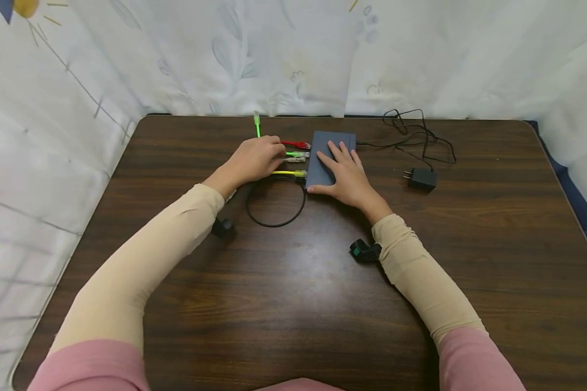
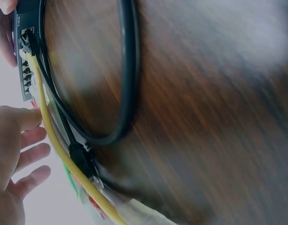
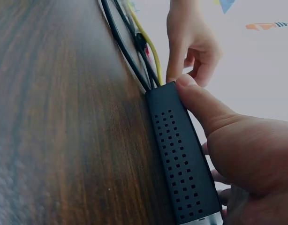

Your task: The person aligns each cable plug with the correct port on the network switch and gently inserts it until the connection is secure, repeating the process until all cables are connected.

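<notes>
A blue-grey network switch (image 1: 318,172) with a perforated side lies near the table's far edge. My right hand (image 1: 346,176) rests on its top, fingers spread and thumb at the near left corner. Over the cables left of the switch is my left hand (image 1: 255,158); its fingers (image 2: 34,157) are bent and apart beside the yellow cable (image 2: 59,145), with nothing visible pinched between them. Red (image 1: 298,144), green (image 1: 298,154) and grey plugs (image 1: 295,159) line up at the switch's left side. A black cable (image 1: 275,226) loops in front.
Right of the switch a thin black cord (image 1: 425,138) lies tangled, leading to a black power adapter (image 1: 422,179). A loose green plug (image 1: 257,122) points to the back edge. A patterned white curtain (image 1: 293,60) hangs behind the brown table (image 1: 293,304).
</notes>
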Demonstrator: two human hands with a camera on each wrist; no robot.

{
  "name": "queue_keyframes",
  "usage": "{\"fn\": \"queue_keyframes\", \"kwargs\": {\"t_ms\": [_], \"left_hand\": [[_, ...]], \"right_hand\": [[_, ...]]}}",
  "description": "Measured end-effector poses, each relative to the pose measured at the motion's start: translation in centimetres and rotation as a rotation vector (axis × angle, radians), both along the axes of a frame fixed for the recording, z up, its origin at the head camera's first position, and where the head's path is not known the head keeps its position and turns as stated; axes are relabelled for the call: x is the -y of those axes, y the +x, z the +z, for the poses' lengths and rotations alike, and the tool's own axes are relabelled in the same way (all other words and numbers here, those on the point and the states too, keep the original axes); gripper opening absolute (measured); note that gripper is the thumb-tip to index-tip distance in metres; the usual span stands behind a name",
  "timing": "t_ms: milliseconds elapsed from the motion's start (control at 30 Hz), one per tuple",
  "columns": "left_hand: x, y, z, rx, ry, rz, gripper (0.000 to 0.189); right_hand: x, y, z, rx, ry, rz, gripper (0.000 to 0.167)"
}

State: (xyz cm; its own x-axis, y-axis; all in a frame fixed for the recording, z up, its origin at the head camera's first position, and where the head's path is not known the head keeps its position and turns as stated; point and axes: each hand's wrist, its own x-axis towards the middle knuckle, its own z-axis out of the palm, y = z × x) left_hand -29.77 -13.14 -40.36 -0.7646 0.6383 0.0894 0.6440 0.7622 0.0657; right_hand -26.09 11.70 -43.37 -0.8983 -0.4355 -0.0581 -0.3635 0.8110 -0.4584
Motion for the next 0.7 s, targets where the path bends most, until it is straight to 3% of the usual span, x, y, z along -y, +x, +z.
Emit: {"fn": "queue_keyframes", "kwargs": {"t_ms": [400, 700], "left_hand": [[-0.68, -0.39, -0.42, 0.006, -0.099, 0.012, 0.013], [-0.65, -0.35, -0.94, -0.029, -0.067, 0.012, 0.009]], "right_hand": [[0.39, 0.20, 0.05, -0.012, -0.013, 0.002, 0.092], [0.49, 0.09, 0.07, -0.013, -0.005, 0.004, 0.091]]}}
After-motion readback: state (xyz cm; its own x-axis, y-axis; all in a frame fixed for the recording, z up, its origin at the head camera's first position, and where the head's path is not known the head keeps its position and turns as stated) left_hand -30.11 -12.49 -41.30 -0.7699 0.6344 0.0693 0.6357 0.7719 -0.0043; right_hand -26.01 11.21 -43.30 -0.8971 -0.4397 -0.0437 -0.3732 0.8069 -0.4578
